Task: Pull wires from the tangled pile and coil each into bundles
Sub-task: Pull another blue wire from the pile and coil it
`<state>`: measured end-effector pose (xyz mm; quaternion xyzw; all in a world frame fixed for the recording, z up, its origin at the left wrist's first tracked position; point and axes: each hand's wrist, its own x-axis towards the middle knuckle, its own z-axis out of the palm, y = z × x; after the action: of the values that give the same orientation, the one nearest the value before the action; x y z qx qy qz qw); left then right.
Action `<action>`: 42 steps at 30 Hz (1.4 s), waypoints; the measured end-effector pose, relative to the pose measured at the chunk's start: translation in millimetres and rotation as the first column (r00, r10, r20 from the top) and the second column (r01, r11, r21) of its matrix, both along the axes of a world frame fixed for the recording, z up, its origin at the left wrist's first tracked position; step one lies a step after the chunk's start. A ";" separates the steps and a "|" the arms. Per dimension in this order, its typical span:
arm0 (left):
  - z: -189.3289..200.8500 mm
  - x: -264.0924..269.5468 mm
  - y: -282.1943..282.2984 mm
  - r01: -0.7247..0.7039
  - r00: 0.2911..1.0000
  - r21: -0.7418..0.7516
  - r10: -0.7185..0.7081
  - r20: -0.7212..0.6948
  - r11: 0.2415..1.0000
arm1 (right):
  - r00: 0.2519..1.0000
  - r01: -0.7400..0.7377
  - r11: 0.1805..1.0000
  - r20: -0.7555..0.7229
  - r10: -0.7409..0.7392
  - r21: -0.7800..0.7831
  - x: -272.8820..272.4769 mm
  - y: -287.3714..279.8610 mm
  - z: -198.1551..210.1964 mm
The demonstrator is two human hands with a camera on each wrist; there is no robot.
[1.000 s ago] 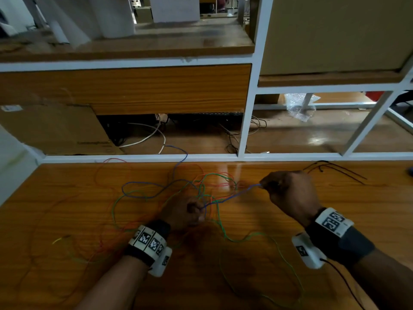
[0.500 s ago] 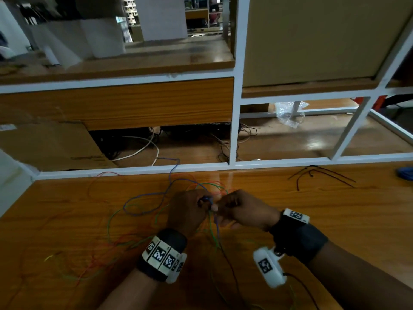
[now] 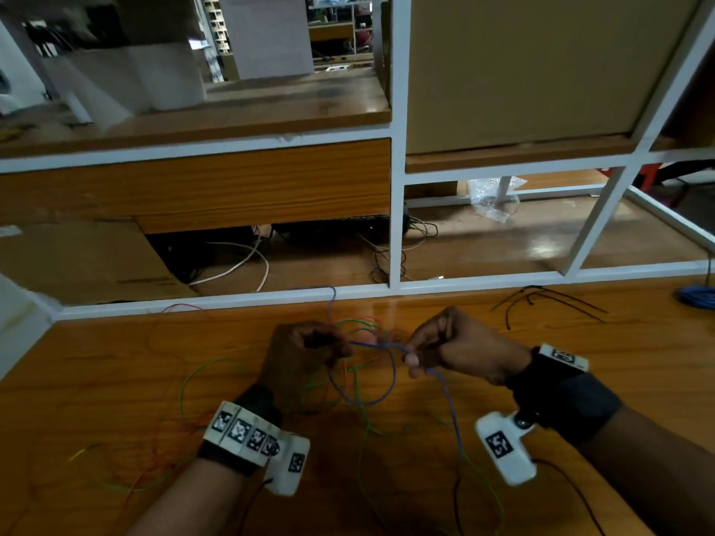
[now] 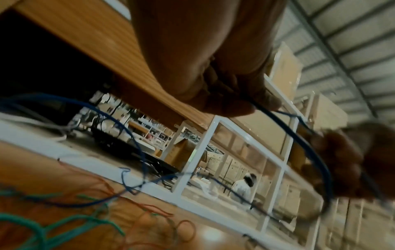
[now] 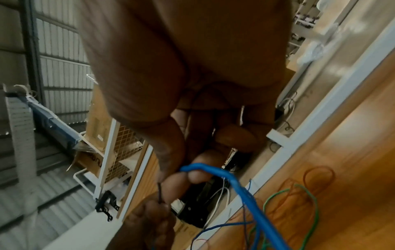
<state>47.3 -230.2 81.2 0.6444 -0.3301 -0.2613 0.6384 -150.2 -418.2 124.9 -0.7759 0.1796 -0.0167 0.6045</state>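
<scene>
A loose tangle of thin green, red and blue wires (image 3: 360, 330) lies on the wooden table (image 3: 116, 381). A blue wire (image 3: 390, 375) runs between my two hands and hangs below them in a loop. My left hand (image 3: 301, 353) grips one part of it in curled fingers; the left wrist view shows the blue wire (image 4: 278, 120) leaving my fingertips (image 4: 239, 108). My right hand (image 3: 437, 348), a short way to the right, pinches the same blue wire (image 5: 241, 187) between thumb and fingers (image 5: 196, 175). The wire trails from there down towards me.
A white frame rail (image 3: 232, 299) borders the table's far edge, with shelves behind it. Black cable ties (image 3: 541, 299) lie at the far right, and a blue wire coil (image 3: 696, 295) sits at the right edge. More green and red strands (image 3: 154, 439) spread over the left of the table.
My right hand came in from the right to meet the left, then drew a little apart again. A blue loop now hangs between the hands. The head view has tilted upward.
</scene>
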 end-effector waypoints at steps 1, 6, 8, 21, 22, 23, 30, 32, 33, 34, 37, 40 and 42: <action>2.7 -2.0 -1.7 0.054 0.997 -0.008 -0.055 -0.051 0.998 | 1.000 -0.011 1.000 0.004 0.011 -0.023 -3.5 -2.2 0.7; 12.2 -12.5 -22.1 0.178 0.744 -0.235 -0.287 -0.603 0.956 | 0.995 -0.003 0.996 0.103 -0.006 0.088 -10.9 -6.6 -3.6; 13.9 -7.6 -23.4 0.264 0.640 -0.261 -0.371 -0.672 0.928 | 0.990 -0.006 0.997 0.140 -0.005 0.079 -15.1 -9.3 -2.4; 53.6 66.4 14.6 0.084 0.873 0.330 -0.229 0.430 0.940 | 0.984 0.175 0.796 0.069 -0.166 -0.580 -80.6 -79.5 20.3; 52.4 62.5 10.6 0.080 0.859 0.295 -0.216 0.465 0.952 | 0.978 0.192 0.767 0.051 -0.204 -0.613 -82.0 -84.8 18.3; 51.2 57.9 6.7 0.068 0.840 0.247 -0.189 0.508 0.967 | 0.974 0.190 0.750 0.027 -0.224 -0.633 -82.3 -89.6 16.6; 60.6 0.8 -51.6 0.164 0.703 0.165 -0.232 0.672 0.973 | 0.989 -0.053 0.792 -0.141 -0.042 -0.609 -38.2 -39.7 41.3; 62.4 -8.5 -66.8 0.170 0.704 0.139 -0.219 0.676 0.976 | 0.999 -0.040 0.889 -0.047 0.021 -0.455 -17.4 -20.6 45.6; 65.2 -11.7 -71.5 0.180 0.719 0.133 -0.222 0.658 0.975 | 1.000 -0.003 0.908 0.013 0.009 -0.419 -9.9 -16.5 43.6; 66.8 -11.0 -74.1 0.193 0.750 0.134 -0.234 0.618 0.972 | 0.997 0.056 0.896 0.075 -0.025 -0.441 -5.4 -17.0 42.4; 68.5 -3.6 -71.7 0.198 0.820 0.166 -0.256 0.512 0.966 | 0.970 0.226 0.712 0.223 -0.099 -0.665 -11.6 -41.9 46.1; 58.5 20.8 -52.9 0.139 0.890 0.208 -0.214 0.403 0.968 | 0.942 0.335 0.558 0.280 -0.185 -0.759 -42.2 -87.5 57.2; 47.5 39.8 -38.5 0.089 0.868 0.237 -0.192 0.457 0.967 | 0.919 0.389 0.428 0.310 -0.243 -0.816 -66.2 -115.0 57.8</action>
<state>87.1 -268.7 128.7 0.7262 -0.4938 -0.1737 0.4457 -216.4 -533.2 182.8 -0.9211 0.2444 -0.2738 0.1304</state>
